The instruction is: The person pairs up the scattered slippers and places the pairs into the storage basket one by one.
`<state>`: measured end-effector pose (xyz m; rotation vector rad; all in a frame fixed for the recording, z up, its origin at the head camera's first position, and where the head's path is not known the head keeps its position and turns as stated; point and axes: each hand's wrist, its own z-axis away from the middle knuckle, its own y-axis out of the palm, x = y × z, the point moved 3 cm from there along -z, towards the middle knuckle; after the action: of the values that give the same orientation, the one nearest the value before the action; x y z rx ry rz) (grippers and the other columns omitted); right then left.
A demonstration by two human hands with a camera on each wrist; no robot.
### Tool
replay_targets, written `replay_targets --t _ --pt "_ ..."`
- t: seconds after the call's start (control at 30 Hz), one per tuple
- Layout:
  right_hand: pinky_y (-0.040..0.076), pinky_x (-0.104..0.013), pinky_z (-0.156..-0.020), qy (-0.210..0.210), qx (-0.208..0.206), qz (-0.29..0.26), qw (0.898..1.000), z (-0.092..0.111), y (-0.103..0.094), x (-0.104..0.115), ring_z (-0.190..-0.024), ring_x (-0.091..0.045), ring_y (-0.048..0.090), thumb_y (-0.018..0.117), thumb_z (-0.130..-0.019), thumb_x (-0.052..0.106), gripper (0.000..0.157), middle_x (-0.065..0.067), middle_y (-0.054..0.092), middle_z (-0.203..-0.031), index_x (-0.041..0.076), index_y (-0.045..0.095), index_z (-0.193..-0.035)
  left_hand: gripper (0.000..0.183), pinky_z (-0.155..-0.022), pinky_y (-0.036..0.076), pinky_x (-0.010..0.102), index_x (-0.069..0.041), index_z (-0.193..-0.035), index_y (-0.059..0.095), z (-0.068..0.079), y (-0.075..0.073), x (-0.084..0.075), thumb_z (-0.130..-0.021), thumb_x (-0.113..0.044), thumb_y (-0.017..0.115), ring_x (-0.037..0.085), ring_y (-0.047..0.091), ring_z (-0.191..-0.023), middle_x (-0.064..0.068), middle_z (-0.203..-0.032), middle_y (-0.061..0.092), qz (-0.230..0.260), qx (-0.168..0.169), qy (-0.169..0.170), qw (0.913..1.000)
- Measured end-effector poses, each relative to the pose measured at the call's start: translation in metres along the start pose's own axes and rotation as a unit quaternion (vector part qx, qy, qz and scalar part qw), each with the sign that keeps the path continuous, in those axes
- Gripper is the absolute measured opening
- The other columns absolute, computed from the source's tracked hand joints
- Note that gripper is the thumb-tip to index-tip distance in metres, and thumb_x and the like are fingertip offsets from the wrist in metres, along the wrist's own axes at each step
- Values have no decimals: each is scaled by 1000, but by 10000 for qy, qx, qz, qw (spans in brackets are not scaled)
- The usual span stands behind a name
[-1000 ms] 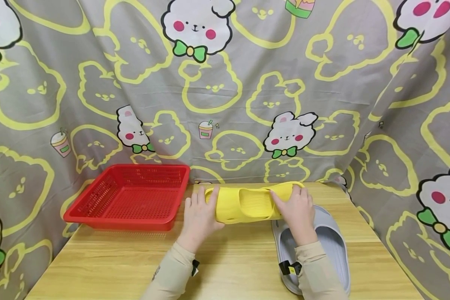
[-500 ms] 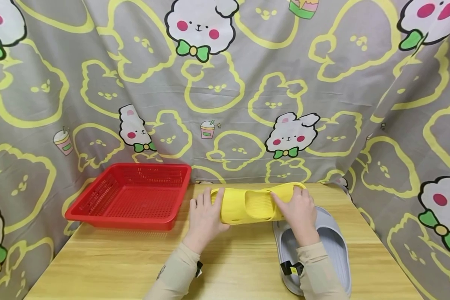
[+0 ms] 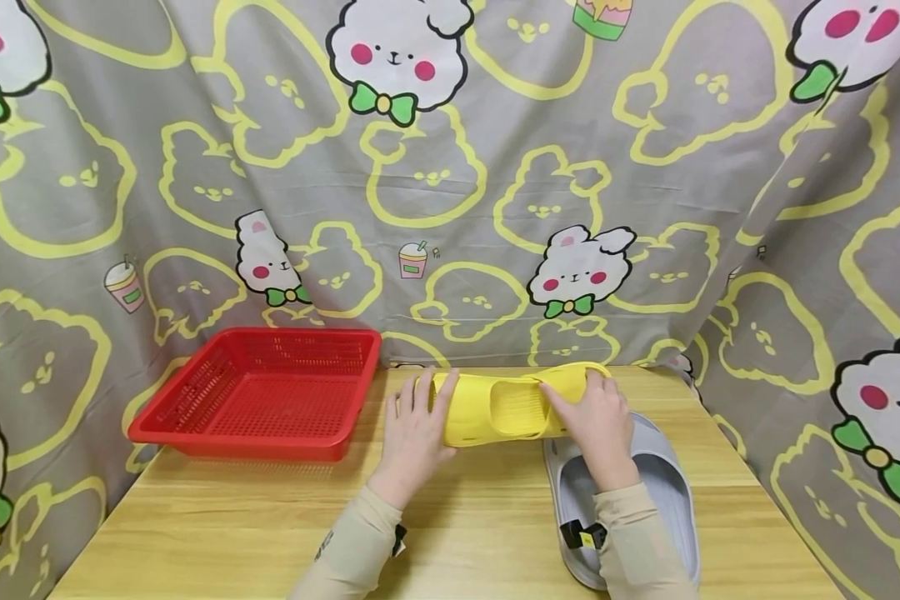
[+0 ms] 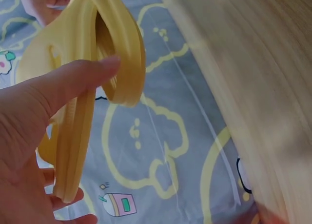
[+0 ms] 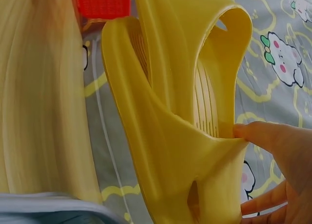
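Observation:
A pair of yellow slippers (image 3: 468, 410), fitted into each other, is held sideways above the back of the table. My left hand (image 3: 414, 433) grips their left end; in the left wrist view its thumb (image 4: 83, 77) lies across the yellow slippers (image 4: 75, 136) with fingers behind. My right hand (image 3: 596, 425) pinches the right part, its thumb (image 5: 258, 133) at the edge of the foot opening in the right wrist view. Below the right forearm a grey slipper (image 3: 671, 500) lies on the table, partly covered by that arm.
A red slotted plastic basket (image 3: 270, 450) stands at the back left of the wooden table (image 3: 465, 533). A patterned grey curtain (image 3: 450, 183) hangs close behind the table and along both sides.
My left hand has shifted a little to the right, together with the left end of the yellow slippers. The right hand stays almost in place. Basket and grey slipper have not moved.

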<state>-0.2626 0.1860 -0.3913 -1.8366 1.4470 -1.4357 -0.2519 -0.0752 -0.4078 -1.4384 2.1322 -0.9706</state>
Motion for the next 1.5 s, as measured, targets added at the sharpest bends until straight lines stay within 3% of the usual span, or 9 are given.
replay_targets --t 0.2,0.37,0.6,0.77,0.9,1.03,1.23,1.5 --pt "49 -62 -82 85 204 -74 9997 1 2 6 -111 -51 55 57 -82 71 95 -32 53 -127 -3 42 -140 121 -93 46 53 -16 -141 43 0 0 1 -36 -44 97 40 50 -118 20 -136 48 -2 -396 127 9991" --pt "48 -64 -87 32 356 -165 9992 3 2 9 -125 -47 44 54 -84 71 94 -29 44 -137 -2 39 -142 120 -97 46 53 -16 -139 45 -1 0 6 -34 -42 98 42 51 -119 21 -135 49 34 -521 163 9985" --pt "40 -65 -92 -860 289 -96 9958 3 7 9 -127 -47 37 62 -86 59 81 -27 38 -141 3 44 -141 117 -99 44 57 -15 -137 48 -3 -2 18 -34 -41 96 41 49 -121 20 -134 50 68 -551 133 9984" --pt "33 -67 -102 -1664 80 -366 9853 1 8 10 -134 -44 34 71 -82 53 80 -24 36 -145 11 42 -144 111 -99 45 58 -14 -136 49 -5 -5 26 -38 -38 95 42 49 -123 20 -133 50 208 -547 135 9982" --pt "28 -68 -108 -2365 177 -179 9713 0 11 10 -140 -44 28 76 -76 53 88 -23 34 -149 14 40 -146 109 -100 45 58 -13 -135 49 -6 -7 32 -39 -33 96 41 48 -124 20 -134 50 312 -488 186 9981" --pt "19 -67 -113 -2691 611 -44 9612 1 15 8 -146 -44 17 80 -69 57 101 -22 26 -156 19 34 -151 108 -101 44 58 -14 -135 48 -5 -7 37 -39 -30 96 41 46 -126 20 -135 49 389 -330 223 9984" --pt "12 -67 -115 -2809 984 144 9546 2 18 5 -149 -41 10 88 -58 55 118 -19 19 -159 23 27 -154 111 -104 42 57 -14 -138 46 -6 -7 40 -40 -30 96 41 44 -129 19 -138 47 485 -80 266 9984" --pt "8 -66 -116 -2730 1210 186 9542 1 21 1 -150 -41 5 98 -47 31 130 -18 15 -161 22 25 -154 107 -107 41 54 -14 -138 45 -7 -9 43 -43 -24 92 40 43 -129 19 -138 46 593 65 418 9973"
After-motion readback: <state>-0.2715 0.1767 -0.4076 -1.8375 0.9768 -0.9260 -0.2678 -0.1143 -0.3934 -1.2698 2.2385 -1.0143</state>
